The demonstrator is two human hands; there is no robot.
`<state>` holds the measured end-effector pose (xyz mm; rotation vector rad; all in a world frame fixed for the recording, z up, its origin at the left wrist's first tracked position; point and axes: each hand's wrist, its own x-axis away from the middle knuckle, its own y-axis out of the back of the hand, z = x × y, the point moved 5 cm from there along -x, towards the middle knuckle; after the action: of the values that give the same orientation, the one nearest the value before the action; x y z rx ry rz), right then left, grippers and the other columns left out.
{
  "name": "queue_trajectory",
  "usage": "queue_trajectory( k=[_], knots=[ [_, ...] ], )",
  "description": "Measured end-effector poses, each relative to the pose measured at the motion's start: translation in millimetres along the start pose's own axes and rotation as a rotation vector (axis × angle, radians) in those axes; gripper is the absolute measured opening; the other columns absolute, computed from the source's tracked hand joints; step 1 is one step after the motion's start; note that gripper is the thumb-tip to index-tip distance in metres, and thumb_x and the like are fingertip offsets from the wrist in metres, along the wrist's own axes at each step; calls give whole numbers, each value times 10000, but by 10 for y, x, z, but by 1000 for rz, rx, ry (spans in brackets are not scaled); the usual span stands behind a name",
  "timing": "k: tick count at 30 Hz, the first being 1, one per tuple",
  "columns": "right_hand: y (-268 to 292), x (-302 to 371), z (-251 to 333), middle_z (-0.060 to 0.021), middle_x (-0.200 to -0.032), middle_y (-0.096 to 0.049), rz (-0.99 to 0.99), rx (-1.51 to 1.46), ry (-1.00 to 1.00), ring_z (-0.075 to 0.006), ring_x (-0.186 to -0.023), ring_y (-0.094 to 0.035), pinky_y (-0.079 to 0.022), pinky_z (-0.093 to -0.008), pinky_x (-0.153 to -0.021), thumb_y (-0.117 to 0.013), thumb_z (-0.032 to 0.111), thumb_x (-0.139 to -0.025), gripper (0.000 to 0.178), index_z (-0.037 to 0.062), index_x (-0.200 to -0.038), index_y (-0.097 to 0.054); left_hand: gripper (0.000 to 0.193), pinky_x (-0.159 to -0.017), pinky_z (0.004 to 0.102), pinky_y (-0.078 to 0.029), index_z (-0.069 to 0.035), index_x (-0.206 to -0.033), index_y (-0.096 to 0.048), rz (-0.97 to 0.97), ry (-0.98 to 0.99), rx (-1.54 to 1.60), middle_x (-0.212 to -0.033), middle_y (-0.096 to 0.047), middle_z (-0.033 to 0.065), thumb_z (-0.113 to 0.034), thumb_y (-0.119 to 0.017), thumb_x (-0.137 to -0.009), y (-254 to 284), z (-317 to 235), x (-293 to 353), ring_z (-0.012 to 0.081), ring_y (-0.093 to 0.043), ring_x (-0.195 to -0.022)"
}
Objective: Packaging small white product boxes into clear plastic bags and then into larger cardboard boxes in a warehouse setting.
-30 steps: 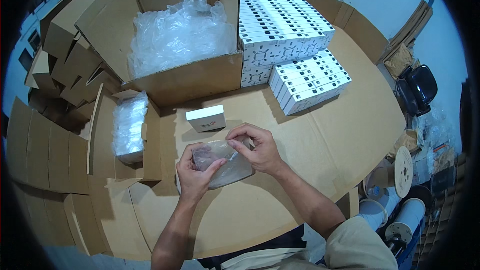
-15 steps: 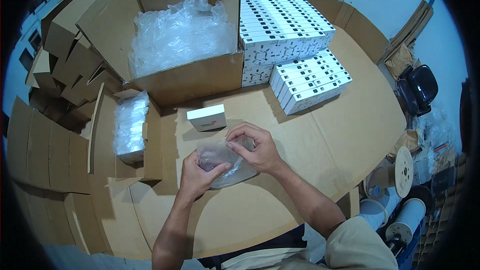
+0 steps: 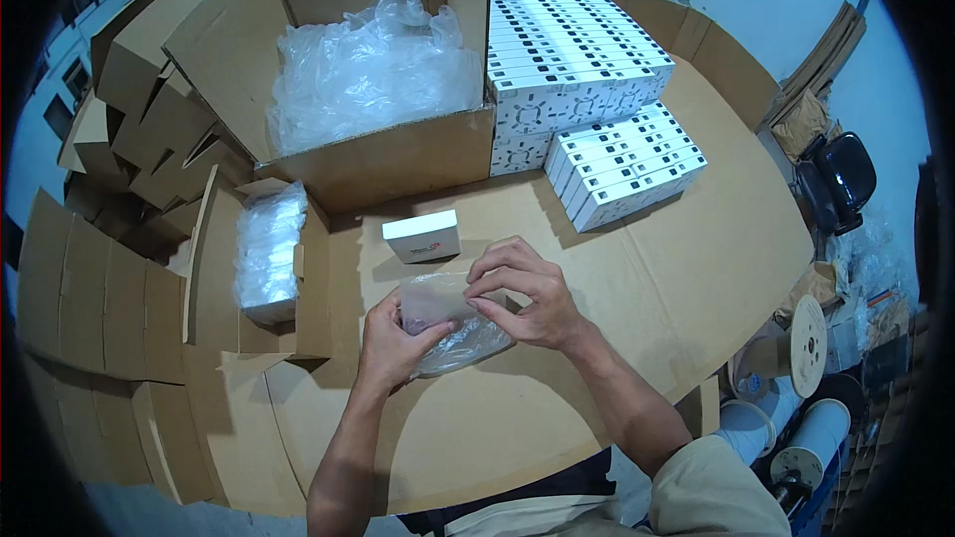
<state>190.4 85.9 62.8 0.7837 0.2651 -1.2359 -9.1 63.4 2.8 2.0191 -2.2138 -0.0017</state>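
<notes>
Between my hands is a clear plastic bag, held just above the cardboard-covered table. My left hand grips its left side, the thumb laid over the film. At the bag's upper right edge, the fingertips of my right hand pinch the film. The bag looks flat, with nothing visible inside. Just beyond my hands a small white box with a red mark stands on its long side.
A large carton of plastic bags stands at the back. Left of my hands, an open cardboard box holds bagged items. Stacked white boxes fill the back right. Folded cartons line the left; spools stand lower right.
My right hand has shifted slightly right along the bag's upper edge, its fingers rising a little. The whole view has moved slightly; the white box still stands in its place.
</notes>
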Motion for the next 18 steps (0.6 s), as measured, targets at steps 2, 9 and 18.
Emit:
queue_trajectory(
  k=[2, 9, 18],
  knots=[
    [-1, -7, -4, -41, -948, -713, 47, 36, 48, -243, -1019, -625, -499, -401, -909, -815, 19, -740, 177, 64, -890, -732, 440, -863, 321, -574, 10, -1165, -677, 29, 6, 30, -1048, -745, 98, -60, -870, -776, -20, -9, -12, 150, -703, -952],
    [-29, -238, 353, -52, -916, -725, 282, 494, 133, -242, -983, -632, -451, -412, -945, -811, 146, -787, 223, 90, -984, -727, 443, -846, 322, -577, 6, -1163, -685, 23, -23, -39, -1053, -750, 96, -96, -876, -777, 2, -25, 13, 147, -704, -942],
    [-224, -477, 333, -113, -842, -722, 649, 478, -130, -314, -910, -682, -509, -427, -913, -757, 161, -838, 184, 61, -981, -700, 436, -829, 338, -574, 3, -1137, -694, -5, -106, -212, -985, -768, 112, -141, -885, -772, -12, -161, 55, 159, -723, -903]
  ],
)
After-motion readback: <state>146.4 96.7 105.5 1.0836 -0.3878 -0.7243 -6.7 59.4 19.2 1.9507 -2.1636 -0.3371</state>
